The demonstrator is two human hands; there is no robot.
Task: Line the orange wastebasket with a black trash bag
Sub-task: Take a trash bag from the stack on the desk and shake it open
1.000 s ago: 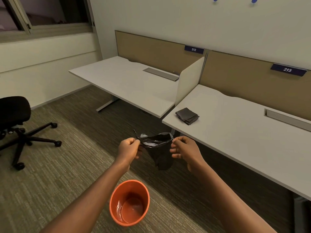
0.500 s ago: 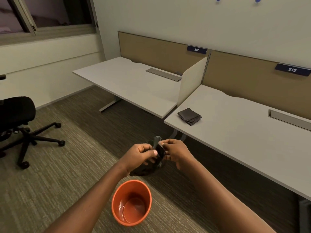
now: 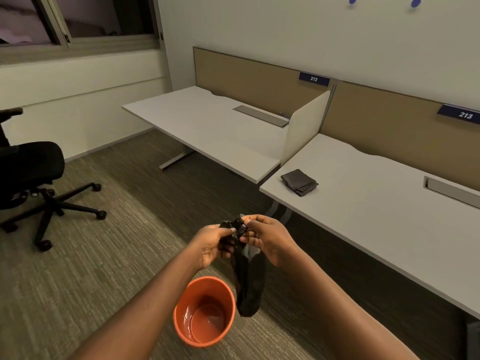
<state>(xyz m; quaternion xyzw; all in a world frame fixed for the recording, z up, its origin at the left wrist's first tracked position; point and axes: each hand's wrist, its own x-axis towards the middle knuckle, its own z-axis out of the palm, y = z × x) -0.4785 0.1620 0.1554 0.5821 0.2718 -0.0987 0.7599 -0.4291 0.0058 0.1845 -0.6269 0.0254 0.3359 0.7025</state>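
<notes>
Our left hand (image 3: pixel 211 245) and right hand (image 3: pixel 268 239) pinch the black trash bag (image 3: pixel 248 279), apparently bunched, above the orange wastebasket (image 3: pixel 205 311).

A grey-brown striped carpet floor (image 3: pixel 85 276) fills the lower frame. At 12 o'clock, two white rectangular desks (image 3: pixel 207 126) stand side by side against tan fabric partition panels (image 3: pixel 249 74), parted by a cream upright divider board (image 3: pixel 304 126). Small dark blue number plates (image 3: pixel 314 79) reading 212 and 213 sit on the panels. At 9 o'clock, a black wheeled office chair (image 3: pixel 31 172) stands on the carpet. At 11 o'clock, a dark metal-framed window (image 3: pixel 78 19) tops the off-white plain wall (image 3: pixel 259 27). The light is dim and warm.
</notes>
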